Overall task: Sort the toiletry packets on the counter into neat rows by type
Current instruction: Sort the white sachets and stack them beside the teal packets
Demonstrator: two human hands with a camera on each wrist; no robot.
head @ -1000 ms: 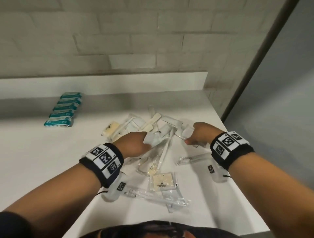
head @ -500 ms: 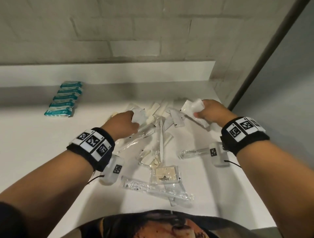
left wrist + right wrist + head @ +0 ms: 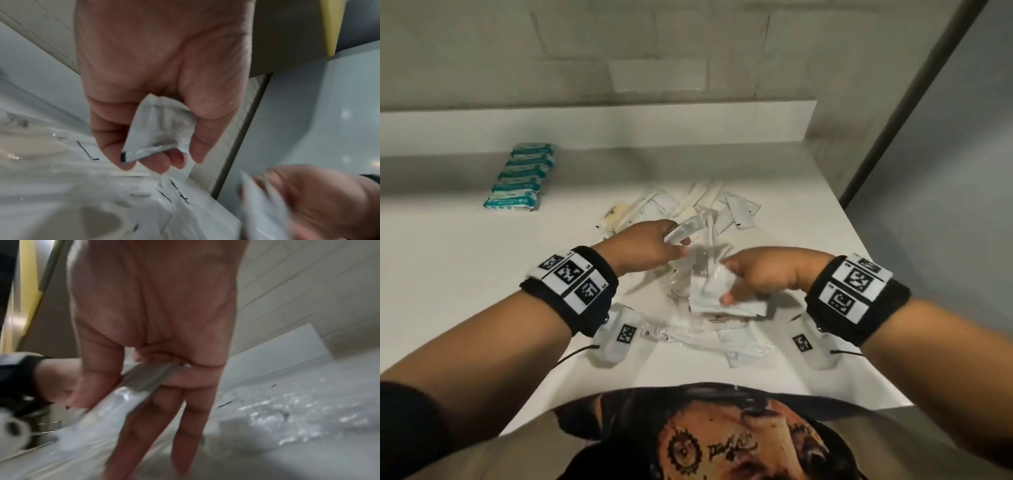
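Observation:
A loose heap of white sachets and clear-wrapped toiletry packets (image 3: 709, 219) lies on the white counter (image 3: 448, 274). My left hand (image 3: 650, 246) is above the heap and grips a small white sachet (image 3: 158, 128) between thumb and curled fingers (image 3: 156, 164). My right hand (image 3: 760, 277) is close beside it, nearer me. It pinches white sachets (image 3: 719, 291) between thumb and forefinger, seen edge-on as a flat packet (image 3: 141, 379) in the right wrist view, while two other fingers (image 3: 185, 426) hang straight down. A row of teal packets (image 3: 522, 176) lies at the back left.
A raised white ledge (image 3: 619, 126) and tiled wall run behind the counter. The counter's right edge (image 3: 873, 267) drops off beside a grey panel. More clear-wrapped packets (image 3: 726, 342) lie near the front edge, close to my body. A tan soap packet (image 3: 614, 216) sits left of the heap.
Both hands have drawn back from the far part of the heap toward me. The right hand has swung left to meet the left, each still holding its sachets.

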